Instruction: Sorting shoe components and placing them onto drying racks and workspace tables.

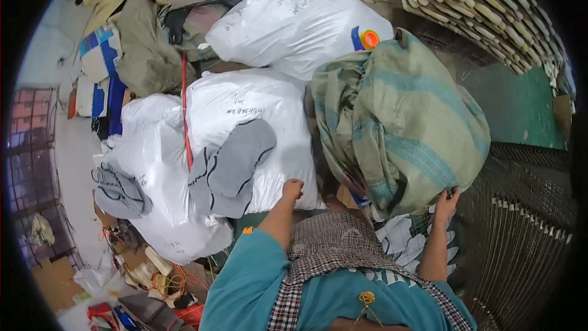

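Note:
A big, full green woven sack (pixel 422 116) with blue-green stripes leans at the right in front of me. My right hand (pixel 448 201) is at its lower right edge, with the fingers closed on the cloth. My left hand (pixel 293 189) is curled into a fist with nothing visible in it, over the lower right part of a stuffed white sack (pixel 278 110). Grey, rounded flat pieces with dark edges (pixel 236 159) lie stacked on that white sack. Another stack of grey pieces (pixel 122 193) rests on a second white sack (pixel 159 153) to the left.
A third white sack (pixel 294 24) lies farther back, near an orange tape roll (pixel 370 39). Thin metal rods (pixel 520 257) stand in a rack at right. Stacked pale sole-shaped pieces (pixel 478 6) fill the far right. Pale flat pieces (pixel 404 239) lie below the green sack.

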{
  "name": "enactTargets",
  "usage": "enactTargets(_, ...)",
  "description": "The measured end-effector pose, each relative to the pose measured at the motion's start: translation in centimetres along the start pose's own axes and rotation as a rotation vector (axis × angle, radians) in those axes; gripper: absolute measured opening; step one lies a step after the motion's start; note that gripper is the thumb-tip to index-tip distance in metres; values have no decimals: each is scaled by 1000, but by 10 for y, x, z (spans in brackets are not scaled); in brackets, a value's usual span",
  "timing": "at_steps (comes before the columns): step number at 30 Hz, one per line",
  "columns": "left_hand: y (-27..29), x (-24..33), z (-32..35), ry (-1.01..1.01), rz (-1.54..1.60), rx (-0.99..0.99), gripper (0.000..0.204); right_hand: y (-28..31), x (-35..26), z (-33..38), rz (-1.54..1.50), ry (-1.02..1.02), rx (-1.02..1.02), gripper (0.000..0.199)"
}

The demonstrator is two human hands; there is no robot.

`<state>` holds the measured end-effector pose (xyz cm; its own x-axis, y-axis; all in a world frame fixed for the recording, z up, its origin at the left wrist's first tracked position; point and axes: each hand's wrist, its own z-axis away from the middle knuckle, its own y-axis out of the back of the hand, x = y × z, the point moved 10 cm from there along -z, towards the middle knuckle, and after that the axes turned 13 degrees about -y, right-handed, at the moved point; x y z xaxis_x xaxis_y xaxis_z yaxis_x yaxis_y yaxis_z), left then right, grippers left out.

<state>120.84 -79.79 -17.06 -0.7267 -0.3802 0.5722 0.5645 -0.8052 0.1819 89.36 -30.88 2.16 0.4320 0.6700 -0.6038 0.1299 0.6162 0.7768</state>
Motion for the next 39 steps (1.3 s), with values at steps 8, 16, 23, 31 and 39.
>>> enactTargets(8,85,-47,66,-56,197,158,20,17,-8,43,-88,29,-36,55)
enactTargets(16,178,-151,159,17,394,357,16,31,-64,105,-219,138,25,52)
enactTargets(23,229,-265,219,332,556,586,17,38,-117,104,-226,218,59,52)
enactTargets(31,206,-136,79,170,585,403,26,43,-161,33,-138,164,260,57)
enactTargets(39,-35,181,-124,-148,69,28,69,-5,-187,-52,761,268,269,84)
